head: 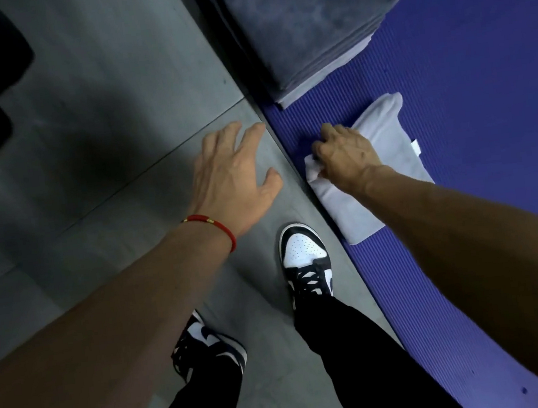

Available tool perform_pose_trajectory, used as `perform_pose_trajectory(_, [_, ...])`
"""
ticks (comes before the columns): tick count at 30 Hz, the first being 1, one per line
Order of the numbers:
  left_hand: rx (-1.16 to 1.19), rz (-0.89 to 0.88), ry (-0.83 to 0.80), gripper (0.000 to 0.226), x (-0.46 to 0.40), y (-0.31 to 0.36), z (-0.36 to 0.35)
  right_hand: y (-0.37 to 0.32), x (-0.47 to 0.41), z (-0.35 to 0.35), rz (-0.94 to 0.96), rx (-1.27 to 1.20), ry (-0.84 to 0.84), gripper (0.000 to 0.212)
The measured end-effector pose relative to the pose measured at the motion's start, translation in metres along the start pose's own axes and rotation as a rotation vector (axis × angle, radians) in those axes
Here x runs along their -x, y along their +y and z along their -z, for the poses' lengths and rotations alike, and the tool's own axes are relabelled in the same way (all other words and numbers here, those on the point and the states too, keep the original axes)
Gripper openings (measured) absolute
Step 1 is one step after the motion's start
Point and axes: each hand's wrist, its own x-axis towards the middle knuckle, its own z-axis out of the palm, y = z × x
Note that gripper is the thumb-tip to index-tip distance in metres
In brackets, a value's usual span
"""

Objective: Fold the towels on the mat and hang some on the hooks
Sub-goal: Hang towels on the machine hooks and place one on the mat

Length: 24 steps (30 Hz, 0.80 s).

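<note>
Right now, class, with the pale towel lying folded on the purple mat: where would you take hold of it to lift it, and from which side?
Take the pale towel at its near-left corner, from above on the floor side, where the right hand already pinches it. That edge lies by the mat's border, nearest the person. The left hand hangs open and could take a matching grip at the lower corner.

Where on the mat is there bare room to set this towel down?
Bare purple mat lies right of the grey towel stack and beyond the white towel the right hand grips. The mat's edge strip between stack and towel is crowded.
</note>
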Motion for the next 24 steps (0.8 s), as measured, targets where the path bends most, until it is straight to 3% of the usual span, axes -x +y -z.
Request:
perform_pose_trajectory(5, [0.029, -0.034, 0.081, 0.065, 0.034, 0.037, 0.058, 0.007, 0.063, 0.038, -0.041, -0.080, -0.060, 0.031])
perform_pose_trajectory(8, [0.057, -0.025, 0.072, 0.067, 0.073, 0.068, 0.109, 0.004, 0.120, 0.077, -0.030, -0.129, -0.010, 0.027])
perform_pose_trajectory(14, [0.159, 0.024, 0.176, 0.067, 0.182, 0.136, 0.231, -0.038, 0.235, 0.197, -0.071, -0.698, 0.080, 0.040])
perform_pose_trajectory(18, [0.205, 0.098, 0.270, 0.066, 0.254, 0.158, 0.311, -0.093, 0.303, 0.294, 0.050, -0.934, 0.164, 0.039])
perform_pose_trajectory(24, [0.423, 0.276, 0.485, 0.057, 0.361, 0.161, 0.405, -0.194, 0.381, 0.423, 0.285, -1.024, 0.201, 0.037])
